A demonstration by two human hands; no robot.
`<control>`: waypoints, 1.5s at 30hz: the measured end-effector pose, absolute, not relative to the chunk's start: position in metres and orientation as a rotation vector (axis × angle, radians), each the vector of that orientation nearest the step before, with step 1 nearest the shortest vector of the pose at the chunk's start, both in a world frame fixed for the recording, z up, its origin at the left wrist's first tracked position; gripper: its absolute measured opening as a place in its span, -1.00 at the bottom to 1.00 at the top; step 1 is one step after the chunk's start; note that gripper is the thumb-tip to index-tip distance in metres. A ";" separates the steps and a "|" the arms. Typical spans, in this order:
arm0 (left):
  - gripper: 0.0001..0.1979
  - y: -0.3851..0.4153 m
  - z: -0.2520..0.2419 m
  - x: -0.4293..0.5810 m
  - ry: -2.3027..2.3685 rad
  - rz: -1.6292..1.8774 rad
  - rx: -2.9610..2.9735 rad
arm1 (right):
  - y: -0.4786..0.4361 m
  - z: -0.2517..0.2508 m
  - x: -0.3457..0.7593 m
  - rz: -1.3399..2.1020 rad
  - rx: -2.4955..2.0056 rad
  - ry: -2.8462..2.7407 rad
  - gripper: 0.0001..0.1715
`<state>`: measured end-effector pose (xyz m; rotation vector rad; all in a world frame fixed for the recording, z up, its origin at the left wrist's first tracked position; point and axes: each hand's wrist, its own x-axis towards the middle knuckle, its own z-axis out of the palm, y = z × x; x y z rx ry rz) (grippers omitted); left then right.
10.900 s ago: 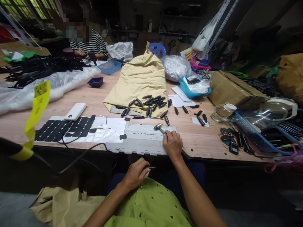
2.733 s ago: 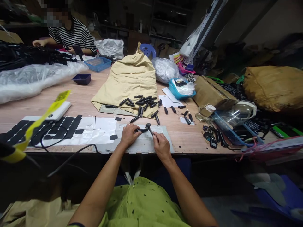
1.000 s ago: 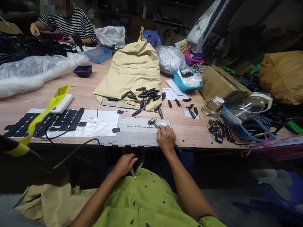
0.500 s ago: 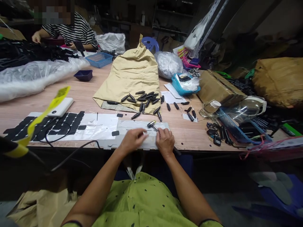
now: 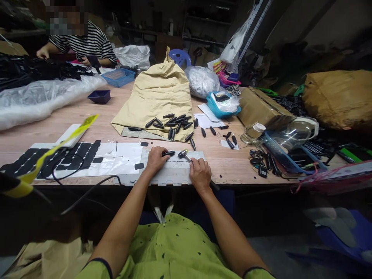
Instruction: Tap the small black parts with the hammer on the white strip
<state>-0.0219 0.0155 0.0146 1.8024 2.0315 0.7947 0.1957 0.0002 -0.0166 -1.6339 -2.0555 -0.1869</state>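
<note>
My left hand (image 5: 157, 159) is closed round one end of a black tapered piece (image 5: 169, 153), which lies level over the pale board (image 5: 168, 176) at the table's front edge. The piece's other end points right, toward the hammer head. In my right hand (image 5: 200, 172) is a small hammer (image 5: 183, 154) with a shiny metal head and a dark handle end. The hammer's head rests on or just above the board, a short gap from the piece. Several more black tapered pieces (image 5: 178, 123) lie in a heap on the beige cloth bag (image 5: 162, 91) beyond my hands.
Left of the board is a white sheet with black patches (image 5: 113, 166), a white box (image 5: 68, 135) and a loose black cable (image 5: 83, 159). On the right stand a blue basket (image 5: 276, 149), a clear jug (image 5: 302, 130) and a carton (image 5: 258, 106). A co-worker in stripes (image 5: 95, 42) sits across.
My left hand has moved left and forward and has taken hold of a black tapered piece from the bag's near edge. My right hand keeps the hammer in nearly the same place.
</note>
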 end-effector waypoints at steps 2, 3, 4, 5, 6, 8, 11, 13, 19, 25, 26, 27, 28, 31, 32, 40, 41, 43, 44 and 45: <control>-0.85 0.010 0.012 -0.021 2.002 0.806 1.802 | 0.003 -0.017 0.199 -0.117 -1.625 -2.041 -0.71; -0.85 0.009 0.012 -0.021 1.996 0.806 1.801 | 0.005 -0.016 0.201 -0.074 -1.614 -2.023 -0.71; -0.84 0.009 0.012 -0.020 1.992 0.800 1.801 | 0.006 -0.016 0.202 -0.025 -1.595 -1.999 -0.70; -0.84 0.010 0.012 -0.020 1.988 0.793 1.802 | 0.008 -0.015 0.203 0.029 -1.567 -1.972 -0.69; -0.84 0.010 0.012 -0.020 1.984 0.786 1.805 | 0.009 -0.014 0.203 0.088 -1.529 -1.945 -0.67; -0.82 0.012 0.013 -0.019 1.983 0.773 1.806 | 0.010 -0.012 0.200 0.204 -1.439 -1.907 -0.63; -0.80 0.012 0.014 -0.019 1.985 0.756 1.793 | 0.010 -0.009 0.193 0.341 -1.336 -1.916 -0.62; -0.80 0.012 0.015 -0.018 1.981 0.757 1.788 | 0.009 -0.006 0.188 0.377 -1.320 -1.945 -0.62; -0.80 0.011 0.016 -0.014 1.992 0.762 1.762 | 0.005 0.002 0.182 0.276 -1.347 -2.002 -0.60; -0.82 0.010 0.015 -0.014 1.988 0.768 1.769 | 0.001 0.004 0.179 0.302 -1.408 -2.025 -0.62; -0.83 0.010 0.015 -0.013 1.988 0.768 1.767 | 0.001 0.005 0.179 0.307 -1.406 -2.015 -0.62; -0.83 0.010 0.016 -0.013 1.988 0.767 1.763 | 0.000 0.006 0.178 0.309 -1.393 -2.004 -0.61; -0.83 0.010 0.016 -0.013 1.990 0.765 1.756 | -0.001 0.008 0.177 0.313 -1.372 -1.998 -0.60; -0.83 0.010 0.018 -0.012 2.001 0.753 1.728 | -0.004 0.009 0.171 0.353 -1.312 -2.022 -0.59; -0.83 0.010 0.018 -0.012 2.005 0.746 1.722 | -0.004 0.009 0.169 0.374 -1.309 -2.042 -0.60; -0.84 0.009 0.017 -0.014 1.991 0.766 1.744 | 0.008 0.003 0.178 0.196 -1.484 -2.050 -0.64; -0.85 0.009 0.017 -0.014 1.988 0.758 1.747 | 0.011 0.003 0.182 0.124 -1.532 -2.046 -0.65; -0.85 0.008 0.017 -0.015 1.985 0.741 1.755 | 0.015 0.002 0.189 -0.009 -1.619 -2.058 -0.69; -0.85 0.008 0.016 -0.015 1.984 0.737 1.761 | 0.017 0.001 0.192 -0.063 -1.650 -2.068 -0.71; -0.85 0.008 0.015 -0.015 1.982 0.736 1.768 | 0.018 -0.001 0.194 -0.108 -1.669 -2.077 -0.73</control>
